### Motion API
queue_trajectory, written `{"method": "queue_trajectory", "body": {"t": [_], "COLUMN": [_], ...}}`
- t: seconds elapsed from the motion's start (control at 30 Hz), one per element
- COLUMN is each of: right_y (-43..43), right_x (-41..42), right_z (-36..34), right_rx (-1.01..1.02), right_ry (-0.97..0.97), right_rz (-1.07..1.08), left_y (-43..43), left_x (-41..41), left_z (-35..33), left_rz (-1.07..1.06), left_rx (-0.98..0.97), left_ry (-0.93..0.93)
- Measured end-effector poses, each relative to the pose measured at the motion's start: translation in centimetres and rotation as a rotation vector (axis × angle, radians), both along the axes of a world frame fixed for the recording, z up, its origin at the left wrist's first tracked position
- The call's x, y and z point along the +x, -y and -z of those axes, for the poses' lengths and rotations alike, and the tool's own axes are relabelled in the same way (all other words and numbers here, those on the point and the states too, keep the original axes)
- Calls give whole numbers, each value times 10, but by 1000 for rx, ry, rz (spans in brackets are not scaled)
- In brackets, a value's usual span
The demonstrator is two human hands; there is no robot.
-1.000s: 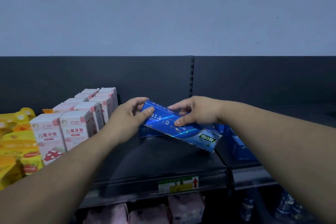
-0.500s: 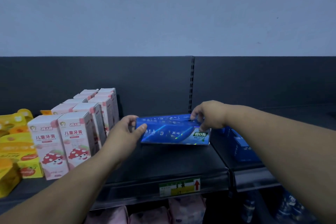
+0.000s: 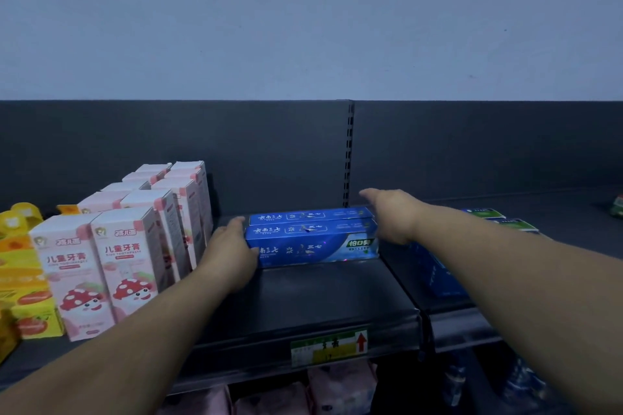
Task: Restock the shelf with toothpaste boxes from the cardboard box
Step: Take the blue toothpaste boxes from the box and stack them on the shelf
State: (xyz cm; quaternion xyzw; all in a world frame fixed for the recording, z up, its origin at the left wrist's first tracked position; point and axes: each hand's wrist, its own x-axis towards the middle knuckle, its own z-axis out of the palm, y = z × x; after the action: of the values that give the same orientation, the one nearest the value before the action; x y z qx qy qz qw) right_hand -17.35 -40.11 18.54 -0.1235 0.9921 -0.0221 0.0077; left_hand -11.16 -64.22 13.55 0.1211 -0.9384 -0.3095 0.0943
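A blue toothpaste box [image 3: 313, 242] lies lengthwise on the dark shelf [image 3: 320, 296], its front face toward me. A second blue box [image 3: 310, 215] sits directly behind it. My left hand [image 3: 229, 256] presses flat against the front box's left end, thumb on its front face. My right hand [image 3: 391, 216] rests against the boxes' right end, fingers straight and reaching toward the back panel. The cardboard box is out of view.
Rows of pink-and-white children's toothpaste boxes [image 3: 128, 246] stand upright just left of my left hand, with yellow packs [image 3: 23, 280] further left. More blue boxes [image 3: 435, 276] lie on the neighbouring shelf to the right, under my right forearm. A slotted upright [image 3: 349, 152] divides the bays.
The blue box went from tilted in both hands to lying level on the shelf in front of the other box. Both hands have let go and now lie flat against its ends.
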Motion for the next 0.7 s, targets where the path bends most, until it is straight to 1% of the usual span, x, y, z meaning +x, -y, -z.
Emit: {"method": "queue_trajectory", "body": {"t": [0.07, 0.27, 0.43, 0.57, 0.7], "right_y": [-1, -11, -7, -6, -9], "right_x": [1, 13, 28, 41, 55], "right_z": [4, 8, 13, 18, 21], "right_rx": [-31, -230, -213, -236, -243], "right_ry": [33, 50, 7, -36, -100], "right_rz": [2, 39, 105, 127, 107], "left_y": [0, 6, 5, 3, -3], "left_x": [-4, -7, -7, -7, 1], "left_z": [0, 6, 8, 9, 11], "left_rz": [12, 63, 111, 115, 124], "left_rx": [7, 48, 20, 49, 87], "left_ry": [-6, -45, -45, -60, -123]}}
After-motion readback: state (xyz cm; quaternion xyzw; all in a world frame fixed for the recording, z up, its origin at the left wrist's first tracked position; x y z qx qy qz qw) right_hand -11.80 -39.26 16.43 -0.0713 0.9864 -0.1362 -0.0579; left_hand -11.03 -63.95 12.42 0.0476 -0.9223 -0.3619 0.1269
